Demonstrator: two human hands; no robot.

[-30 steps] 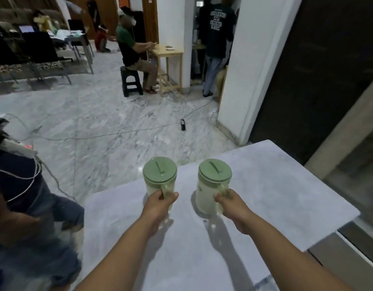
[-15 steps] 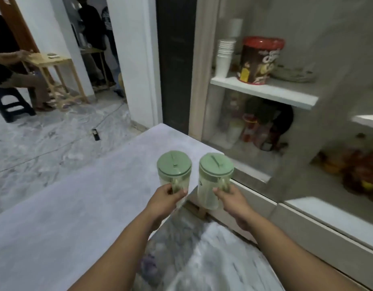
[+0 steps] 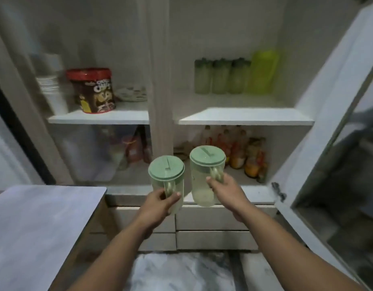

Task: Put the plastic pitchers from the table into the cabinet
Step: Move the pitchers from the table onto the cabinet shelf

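Note:
I carry two clear plastic pitchers with green lids in the air in front of the cabinet [image 3: 244,116]. My left hand [image 3: 158,203] grips the handle of the left pitcher [image 3: 166,171]. My right hand [image 3: 225,190] grips the handle of the right pitcher [image 3: 206,164], which hangs a little higher and nearer the lower right compartment. Both pitchers are upright. The table [image 3: 38,223] lies at my lower left, apart from both pitchers.
The open cabinet door [image 3: 336,143] stands at the right. The upper right shelf holds three green-lidded jars [image 3: 221,76] and a lime bottle [image 3: 263,71]. Several bottles [image 3: 244,152] fill the lower right shelf. A red-lidded tub [image 3: 92,90] and stacked cups [image 3: 50,85] sit upper left. Drawers [image 3: 215,225] are below.
I have lifted both pitchers off the table and turned right to face the open cabinet. The table has slid to my lower left and the pitchers now hang before the shelves.

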